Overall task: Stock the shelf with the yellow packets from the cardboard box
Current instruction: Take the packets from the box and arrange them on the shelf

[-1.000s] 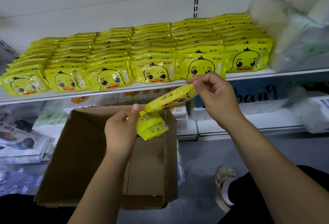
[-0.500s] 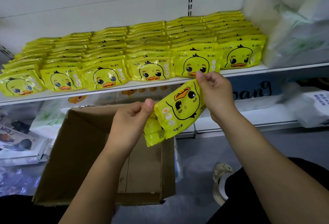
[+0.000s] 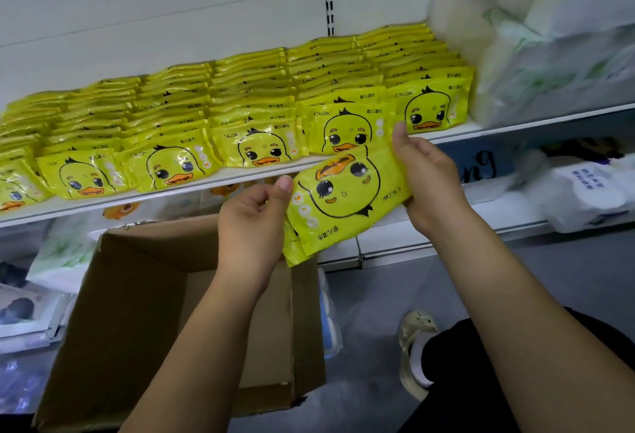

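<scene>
In the head view, a small stack of yellow packets (image 3: 347, 199) is held in the air between both hands, above the far right corner of the open cardboard box (image 3: 137, 312) and just below the front lip of the shelf (image 3: 515, 125). At least two packets seem to be stacked, since a second edge shows beneath the front one. The left end is pinched by the left hand (image 3: 252, 226), thumb on top, and the right end is gripped by the right hand (image 3: 426, 178), thumb raised and fingers hidden behind. The long axis is tilted, rising from lower left to upper right, and the printed duck is seen upside down. The rows of packets already stocked (image 3: 261, 147) lie ahead of and above the hands, faces upright and leaning back. The right hand is judged the nearer to the shelf, close to the second column from the right. A half-turn is probably needed so that the print matches the rows.
</scene>
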`<action>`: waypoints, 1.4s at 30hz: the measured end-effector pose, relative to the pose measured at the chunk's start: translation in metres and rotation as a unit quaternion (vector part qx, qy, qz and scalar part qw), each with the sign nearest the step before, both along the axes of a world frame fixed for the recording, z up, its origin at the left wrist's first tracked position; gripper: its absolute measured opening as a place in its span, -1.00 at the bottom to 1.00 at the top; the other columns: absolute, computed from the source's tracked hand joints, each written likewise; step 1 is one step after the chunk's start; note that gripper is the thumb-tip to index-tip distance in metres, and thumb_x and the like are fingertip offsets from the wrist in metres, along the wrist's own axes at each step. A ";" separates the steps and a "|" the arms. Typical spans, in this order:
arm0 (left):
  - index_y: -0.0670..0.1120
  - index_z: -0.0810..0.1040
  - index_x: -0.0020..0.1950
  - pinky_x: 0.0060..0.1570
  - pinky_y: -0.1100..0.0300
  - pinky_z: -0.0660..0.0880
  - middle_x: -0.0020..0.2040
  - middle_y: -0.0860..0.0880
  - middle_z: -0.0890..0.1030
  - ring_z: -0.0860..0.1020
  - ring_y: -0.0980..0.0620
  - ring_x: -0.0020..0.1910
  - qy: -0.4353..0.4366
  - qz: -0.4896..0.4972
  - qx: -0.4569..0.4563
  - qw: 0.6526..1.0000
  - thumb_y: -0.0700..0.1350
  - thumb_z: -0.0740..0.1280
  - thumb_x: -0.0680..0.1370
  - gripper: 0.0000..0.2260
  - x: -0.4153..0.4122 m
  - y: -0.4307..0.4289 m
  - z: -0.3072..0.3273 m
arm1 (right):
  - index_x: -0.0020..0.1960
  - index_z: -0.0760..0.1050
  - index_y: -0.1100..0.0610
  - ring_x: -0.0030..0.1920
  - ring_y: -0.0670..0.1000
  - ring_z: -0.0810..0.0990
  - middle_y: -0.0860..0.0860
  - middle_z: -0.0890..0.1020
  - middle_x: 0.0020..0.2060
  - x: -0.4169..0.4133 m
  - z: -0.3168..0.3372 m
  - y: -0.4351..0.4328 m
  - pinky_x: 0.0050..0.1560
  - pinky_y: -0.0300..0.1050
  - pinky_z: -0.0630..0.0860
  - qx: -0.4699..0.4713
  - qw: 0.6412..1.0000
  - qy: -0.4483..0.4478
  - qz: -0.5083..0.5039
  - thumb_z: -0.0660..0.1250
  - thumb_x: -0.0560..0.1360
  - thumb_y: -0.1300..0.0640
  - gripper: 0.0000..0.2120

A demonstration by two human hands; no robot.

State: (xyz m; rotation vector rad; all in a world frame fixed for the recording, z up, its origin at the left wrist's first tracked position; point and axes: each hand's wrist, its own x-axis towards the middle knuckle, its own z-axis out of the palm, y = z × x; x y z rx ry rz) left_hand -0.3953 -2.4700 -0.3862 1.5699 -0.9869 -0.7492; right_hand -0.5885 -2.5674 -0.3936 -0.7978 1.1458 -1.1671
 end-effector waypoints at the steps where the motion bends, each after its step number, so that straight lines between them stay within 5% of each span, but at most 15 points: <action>1: -0.18 0.67 -0.16 -0.39 0.21 0.46 -0.44 0.03 0.59 0.46 0.21 -0.40 0.008 0.015 -0.006 1.000 0.03 0.36 0.65 -0.68 -0.005 -0.005 0.002 | 0.13 0.62 0.11 0.05 0.11 0.69 0.09 0.72 0.04 -0.005 0.001 -0.001 0.05 0.12 0.62 0.032 0.996 -0.078 0.032 0.40 0.44 -0.26 -0.52; 3: -0.11 0.62 -0.22 -0.45 0.31 0.28 -0.53 0.17 0.39 0.29 0.26 -0.49 0.005 0.034 -0.016 0.999 0.01 0.36 0.65 -0.70 -0.015 -0.014 0.004 | 0.25 0.58 0.08 0.19 0.11 0.66 0.10 0.69 0.15 -0.011 0.003 0.002 0.18 0.16 0.60 0.079 0.975 -0.191 0.083 0.35 0.50 -0.17 -0.56; 6: -0.04 0.66 -0.19 -0.30 0.33 0.39 -0.41 0.19 0.53 0.43 0.33 -0.38 -0.001 0.024 -0.026 0.999 0.04 0.37 0.63 -0.74 -0.026 -0.026 0.003 | 0.30 0.53 0.12 0.22 0.12 0.64 0.11 0.67 0.19 -0.007 -0.003 0.014 0.20 0.20 0.59 0.098 0.961 -0.215 0.144 0.42 0.45 0.09 -0.58; 11: -0.28 0.63 -0.18 -0.36 0.23 0.38 -0.31 -0.12 0.49 0.41 0.09 -0.33 -0.017 0.016 -0.006 1.000 0.20 0.31 0.62 -0.47 -0.035 -0.033 -0.001 | 0.39 0.38 0.19 0.18 0.12 0.67 0.10 0.68 0.18 -0.031 -0.007 0.001 0.19 0.17 0.60 -0.046 0.993 -0.021 0.109 0.44 0.48 0.34 -0.48; 15: -0.32 0.65 -0.07 -0.44 0.34 0.24 -0.31 -0.12 0.46 0.37 0.12 -0.32 -0.098 -0.070 0.034 0.992 0.41 0.26 0.42 -0.26 -0.031 -0.044 0.007 | 0.47 0.27 0.13 0.28 0.06 0.60 0.05 0.62 0.28 -0.068 0.001 -0.005 0.27 0.09 0.55 -0.141 0.958 0.063 0.243 0.39 0.51 0.38 -0.40; 18: -0.19 0.70 -0.11 -0.26 0.27 0.37 -0.25 -0.21 0.63 0.49 0.06 -0.21 -0.087 -0.198 0.075 0.974 0.47 0.37 0.41 -0.32 -0.035 -0.049 0.014 | 0.48 0.30 0.13 0.31 0.11 0.58 0.08 0.60 0.31 -0.075 -0.001 -0.002 0.27 0.11 0.54 -0.153 0.920 0.082 0.352 0.41 0.48 0.36 -0.37; 20: -0.13 0.70 -0.16 -0.16 0.17 0.42 -0.20 -0.14 0.70 0.54 0.06 -0.21 -0.042 -0.247 0.093 0.964 0.42 0.38 0.44 -0.42 -0.042 -0.049 0.018 | 0.46 0.35 0.12 0.27 0.10 0.61 0.09 0.63 0.26 -0.075 0.000 -0.003 0.24 0.12 0.57 -0.155 0.924 0.100 0.334 0.47 0.44 0.30 -0.36; 24: -0.02 0.66 -0.06 -0.21 0.31 0.56 -0.25 0.13 0.73 0.68 0.23 -0.23 -0.002 -0.258 0.084 0.962 0.11 0.40 0.45 -0.78 -0.061 -0.046 0.018 | 0.43 0.43 0.04 0.17 0.10 0.67 0.18 0.60 0.23 -0.076 -0.001 -0.008 0.15 0.04 0.62 -0.164 0.949 0.092 0.254 0.55 0.36 0.28 -0.32; 27: -0.05 0.67 0.14 -0.04 0.24 0.64 -0.02 0.08 0.76 0.72 0.12 -0.01 0.001 -0.225 0.065 0.972 -0.01 0.49 0.50 -0.75 -0.064 -0.048 0.010 | 0.28 0.56 0.02 0.05 0.00 0.67 0.08 0.66 0.12 -0.074 -0.002 -0.008 0.08 -0.10 0.61 -0.176 0.962 0.132 0.161 0.57 0.34 0.10 -0.48; 29: -0.08 0.69 0.09 -0.06 0.21 0.60 -0.07 0.07 0.76 0.72 0.11 -0.06 0.005 -0.170 0.057 0.984 0.04 0.50 0.51 -0.74 -0.058 -0.052 0.004 | 0.16 0.60 -0.03 0.05 -0.18 0.64 -0.12 0.69 0.04 -0.076 0.001 -0.009 0.02 -0.28 0.55 -0.164 0.971 0.153 0.082 0.50 0.43 -0.04 -0.68; 31: -0.11 0.66 -0.11 -0.10 0.11 0.52 -0.19 0.00 0.72 0.67 0.00 -0.21 0.069 -0.112 0.054 0.990 0.20 0.56 0.42 -0.62 -0.055 -0.057 0.000 | 0.09 0.58 -0.11 0.15 -0.17 0.61 -0.17 0.66 0.09 -0.080 0.001 -0.010 0.12 -0.19 0.56 -0.088 0.985 0.139 0.048 0.40 0.38 -0.31 -0.61; 33: -0.17 0.61 -0.11 -0.14 -0.01 0.53 -0.19 -0.11 0.67 0.62 -0.05 -0.22 0.169 -0.070 0.051 0.982 0.24 0.58 0.37 -0.52 -0.061 -0.060 0.001 | 0.10 0.53 -0.11 0.20 0.01 0.62 -0.03 0.64 0.18 -0.082 -0.002 -0.010 0.17 0.06 0.59 0.020 0.992 0.090 0.087 0.35 0.27 -0.46 -0.44; 36: -0.26 0.61 0.15 -0.07 0.03 0.66 -0.05 -0.13 0.74 0.72 -0.02 -0.17 0.293 -0.061 0.035 0.953 0.02 0.44 0.55 -0.64 -0.078 -0.064 0.006 | 0.23 0.53 0.03 0.10 0.16 0.69 0.09 0.70 0.13 -0.071 -0.005 -0.005 0.13 0.15 0.62 0.044 0.990 -0.018 0.136 0.40 0.28 -0.36 -0.33; 39: -0.27 0.54 0.37 0.11 -0.07 0.65 0.20 -0.22 0.69 0.69 -0.13 0.15 0.349 -0.078 0.032 0.933 0.03 0.41 0.54 -0.49 -0.091 -0.067 0.009 | 0.37 0.44 0.09 -0.05 0.14 0.68 0.12 0.71 0.06 -0.064 -0.003 -0.008 0.11 0.18 0.62 0.008 0.995 -0.097 0.028 0.48 0.31 -0.13 -0.30; 42: -0.21 0.51 0.42 0.19 -0.14 0.61 0.26 -0.20 0.66 0.65 -0.15 0.25 0.380 -0.089 0.025 0.920 0.06 0.41 0.50 -0.43 -0.103 -0.071 0.008 | 0.40 0.43 0.03 0.10 0.16 0.67 0.09 0.67 0.17 -0.061 -0.005 -0.013 0.16 0.28 0.55 -0.024 0.989 -0.145 0.016 0.40 0.41 -0.14 -0.40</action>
